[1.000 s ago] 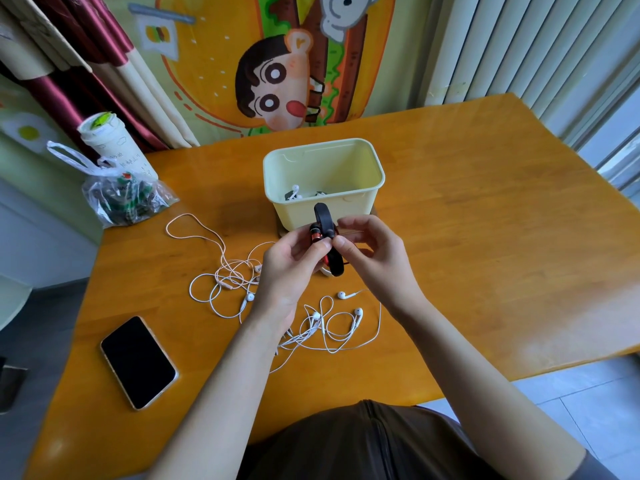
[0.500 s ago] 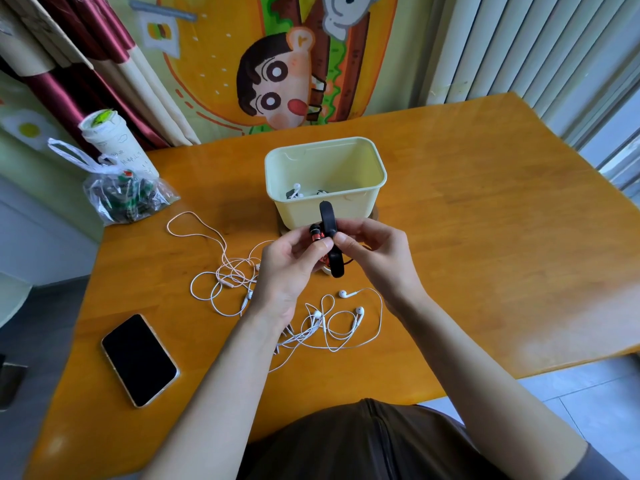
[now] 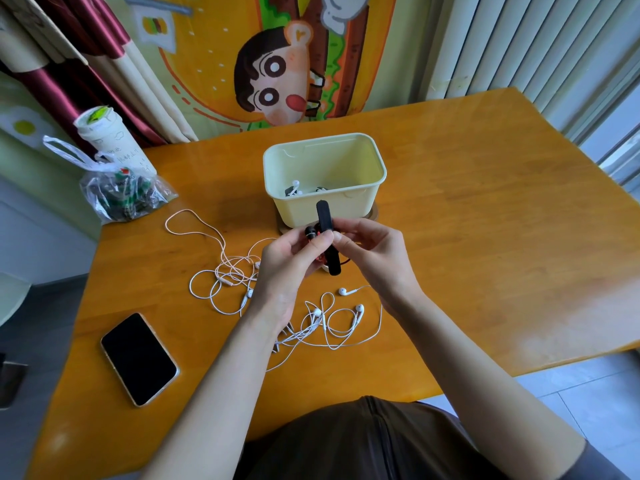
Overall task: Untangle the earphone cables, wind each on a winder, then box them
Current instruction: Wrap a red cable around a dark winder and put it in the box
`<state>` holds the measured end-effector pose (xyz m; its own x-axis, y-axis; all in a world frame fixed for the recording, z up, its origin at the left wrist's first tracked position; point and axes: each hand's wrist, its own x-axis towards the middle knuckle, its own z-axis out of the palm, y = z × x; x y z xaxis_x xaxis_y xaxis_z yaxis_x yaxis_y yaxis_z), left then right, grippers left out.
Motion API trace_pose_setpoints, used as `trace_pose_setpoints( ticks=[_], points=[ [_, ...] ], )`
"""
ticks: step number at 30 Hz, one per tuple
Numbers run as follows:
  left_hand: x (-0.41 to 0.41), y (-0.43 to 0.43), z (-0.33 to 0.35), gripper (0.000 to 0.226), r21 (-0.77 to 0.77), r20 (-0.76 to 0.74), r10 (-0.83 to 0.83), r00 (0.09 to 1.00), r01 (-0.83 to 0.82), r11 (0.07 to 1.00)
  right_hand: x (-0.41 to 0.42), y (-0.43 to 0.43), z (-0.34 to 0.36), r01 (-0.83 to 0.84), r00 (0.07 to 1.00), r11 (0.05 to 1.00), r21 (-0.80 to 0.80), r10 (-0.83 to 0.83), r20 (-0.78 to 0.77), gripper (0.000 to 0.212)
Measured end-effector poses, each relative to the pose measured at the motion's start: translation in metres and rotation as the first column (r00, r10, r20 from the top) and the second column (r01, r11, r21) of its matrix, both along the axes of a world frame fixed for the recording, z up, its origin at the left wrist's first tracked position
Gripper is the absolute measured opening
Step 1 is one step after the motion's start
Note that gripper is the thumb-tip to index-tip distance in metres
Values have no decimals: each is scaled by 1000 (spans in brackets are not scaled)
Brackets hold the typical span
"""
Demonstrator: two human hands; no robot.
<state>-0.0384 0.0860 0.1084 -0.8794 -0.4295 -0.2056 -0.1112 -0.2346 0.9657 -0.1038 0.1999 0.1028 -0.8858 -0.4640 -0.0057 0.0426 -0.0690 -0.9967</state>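
A black winder (image 3: 325,216) stands nearly upright in front of the cream box (image 3: 372,192), held between both hands. My left hand (image 3: 291,268) pinches it together with a red-and-black earphone (image 3: 309,232). My right hand (image 3: 372,252) grips the winder from the right. A thin red cable (image 3: 345,261) shows beside its lower end. Inside the box lie white earphones (image 3: 295,188). Tangled white earphone cables (image 3: 225,271) spread on the table left of my hands, and more white earphones (image 3: 341,317) lie under my wrists.
A black phone (image 3: 138,358) lies face up near the table's front left. A clear plastic bag (image 3: 119,195) and a white cup (image 3: 110,140) sit at the back left corner. The box rests on a round coaster (image 3: 374,213). Bare orange tabletop (image 3: 485,237) extends to the right.
Both hands have shifted slightly on the winder while holding it in the same place; the cables on the table lie as before.
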Motion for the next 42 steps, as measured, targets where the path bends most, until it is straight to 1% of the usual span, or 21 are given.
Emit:
trace_pose_setpoints(
  ticks=[2, 3, 6, 9, 14, 16, 20, 24, 30, 34, 39, 42],
  points=[
    [0, 0, 1, 39, -9, -13, 14, 1000, -14, 1000, 0, 0, 1, -4, 1000, 1000, -3, 4, -6, 19],
    [0, 0, 1, 38, -13, -17, 20, 1000, -21, 1000, 0, -1, 1, -8, 1000, 1000, -5, 8, -5, 20],
    [0, -2, 0, 20, -35, -8, 39, 999, -39, 999, 1, -1, 2, -20, 1000, 1000, -9, 20, 4, 20],
    [0, -1, 0, 15, -43, -6, 42, 999, -43, 998, 2, -1, 1, -11, 1000, 1000, -4, 11, 1, 20],
    [-2, -1, 0, 14, -40, -12, 89, 996, -90, 995, 4, -4, 2, 13, 999, 1000, 20, -12, -50, 19],
    [-4, -1, -1, 14, -33, -3, 96, 995, -97, 995, 1, -3, 3, -5, 999, 1000, 23, 5, -36, 19],
    [-6, -2, -3, 14, -39, 32, 96, 995, -95, 995, -2, -1, -1, -12, 999, 1000, -17, 13, 39, 18],
    [-7, -1, -7, 15, -20, 55, 61, 997, -60, 998, 0, 1, -6, 0, 1000, 1000, -14, 0, 21, 17],
    [-3, -2, -6, 16, 15, 17, 0, 1000, -1, 1000, -2, 0, -6, 3, 1000, 1000, 9, -3, -3, 18],
    [-2, -3, -6, 18, -12, 10, 25, 1000, -25, 1000, -2, 1, -6, -32, 999, 999, -20, 32, -6, 20],
    [-1, -1, -6, 21, 7, -27, 35, 999, -34, 999, -6, 6, -7, -47, 997, 999, 13, 47, -58, 22],
    [0, 0, -5, 21, 19, -46, 21, 999, -20, 1000, -7, 8, -7, -42, 999, 998, -39, 42, -11, 20]
  ],
)
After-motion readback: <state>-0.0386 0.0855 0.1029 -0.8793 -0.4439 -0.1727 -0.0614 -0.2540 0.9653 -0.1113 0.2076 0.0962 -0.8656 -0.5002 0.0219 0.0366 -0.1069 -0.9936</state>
